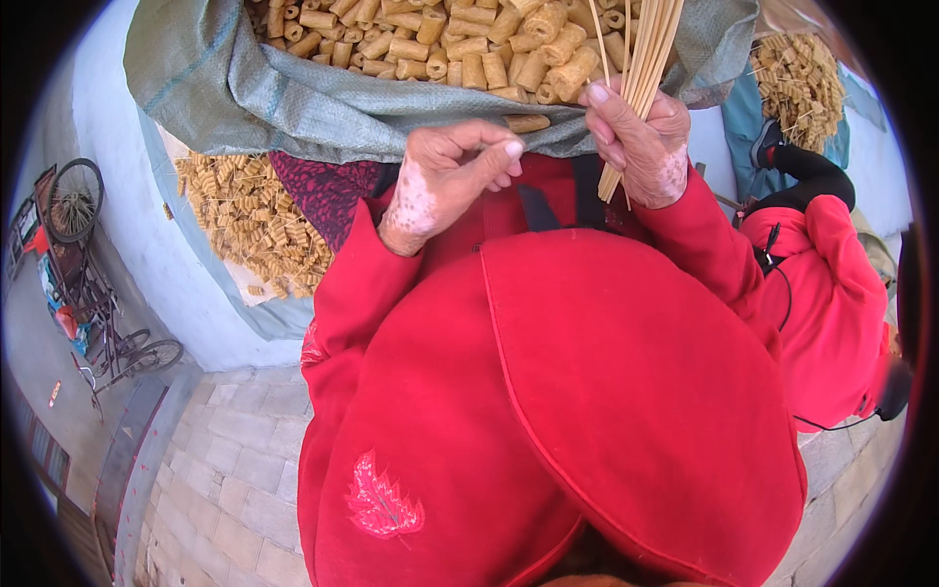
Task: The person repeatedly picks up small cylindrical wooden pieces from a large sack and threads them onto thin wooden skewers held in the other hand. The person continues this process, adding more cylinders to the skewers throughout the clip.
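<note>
My right hand [638,143] is closed around a bundle of thin wooden sticks [645,62]. A few sticks stand apart from the bundle near the thumb. My left hand [440,176] is curled, thumb against the bent fingers, and nothing shows in it; part of its grip is hidden. Beyond both hands a woven plastic sack [315,110] lies folded open, full of short, hollow tan pieces [469,48], some thicker and wrinkled. One elongated tan piece [527,122] rests on the sack's near fold, just past my left fingertips.
To the left, a heap of ridged tan pieces with sticks [257,220] lies on a sheet. Another heap [799,88] is at the upper right, near a person in red [829,293]. A pale ledge [147,242] and a parked cycle [95,293] stand at left.
</note>
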Motion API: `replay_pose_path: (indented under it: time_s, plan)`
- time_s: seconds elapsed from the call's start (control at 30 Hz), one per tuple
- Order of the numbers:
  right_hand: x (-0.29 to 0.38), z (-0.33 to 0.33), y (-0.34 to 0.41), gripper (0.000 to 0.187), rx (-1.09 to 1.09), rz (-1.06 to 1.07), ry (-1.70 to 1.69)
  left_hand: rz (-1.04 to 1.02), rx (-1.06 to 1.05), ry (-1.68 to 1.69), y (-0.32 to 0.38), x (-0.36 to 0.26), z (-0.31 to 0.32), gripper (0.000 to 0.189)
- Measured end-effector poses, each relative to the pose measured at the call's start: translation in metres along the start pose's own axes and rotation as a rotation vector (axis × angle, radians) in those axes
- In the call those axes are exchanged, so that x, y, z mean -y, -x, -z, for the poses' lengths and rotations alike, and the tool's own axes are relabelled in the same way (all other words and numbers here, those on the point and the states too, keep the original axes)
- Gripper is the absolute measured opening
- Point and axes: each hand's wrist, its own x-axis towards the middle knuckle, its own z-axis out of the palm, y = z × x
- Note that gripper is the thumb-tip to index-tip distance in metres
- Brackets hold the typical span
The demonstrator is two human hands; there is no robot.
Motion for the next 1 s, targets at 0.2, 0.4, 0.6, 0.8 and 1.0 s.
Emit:
replay_pose_path:
  time_s: [0.2, 0.4, 0.6, 0.8, 1.0]
  plan:
    - [0.003, 0.005, -0.001, 0.011, -0.022, 0.023, -0.037, -0.537, -0.087, -0.717, -0.013, 0.041, -0.006, 0.017]
    - [0.004, 0.006, 0.002, 0.010, -0.030, -0.014, -0.032, -0.557, -0.114, -1.271, -0.028, 0.043, -0.012, 0.013]
    - [0.002, 0.003, 0.007, 0.010, -0.015, -0.030, -0.055, -0.682, -0.075, -1.545, -0.036, 0.052, -0.014, 0.007]
    - [-0.003, 0.004, 0.008, 0.012, -0.008, -0.015, -0.062, -0.765, -0.102, -1.475, -0.040, 0.057, -0.014, 0.011]
    - [-0.005, 0.007, 0.009, 0.012, -0.006, -0.033, -0.036, -0.176, -0.156, -0.472, -0.008, 0.025, -0.001, 0.015]
